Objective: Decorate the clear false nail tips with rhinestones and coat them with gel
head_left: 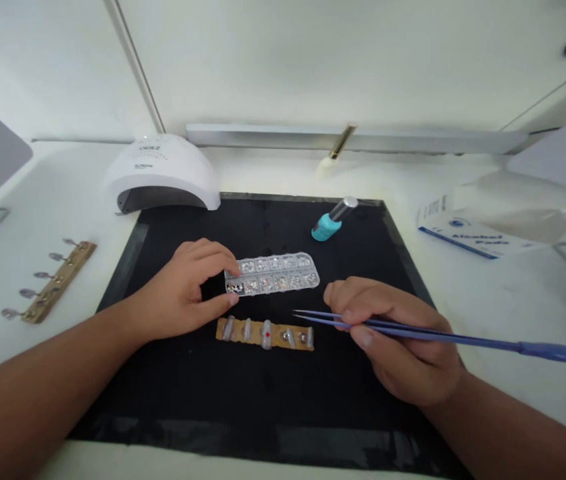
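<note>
between the two hands, on a dark mat [187,393] spread over a white desk [513,307], lies a clear compartment case [275,273], its two rows of small cells filled with tiny shiny bits. the left hand [193,287] is at the case's left end, partly open and curved, with thumb and index finger touching that end; whether it grips the case or only rests on it, i cannot tell. just nearer the person than the case, and also between the hands, is a tan strip [256,333] carrying five clear nail-shaped pieces set side by side; the middle piece [267,339] bears a red spot. the right hand [397,340] is closed around a pair of blue-purple tweezers [487,342], pinched between thumb and fingers. their slim points stand slightly apart and aim toward the left hand, near the strip's right end, while the thick end sticks out past the right hand. beyond the right hand, a turquoise bottle [327,228] with a silver cap leans on the mat, and farther off is a gold cap [343,141] on a pale bottle. past the left hand sits a white lamp [163,167]; to that hand's left lies a wooden bar [60,287] with metal-looking stems. a box of alcohol pads [477,233] is well to the right hand's far right.
</note>
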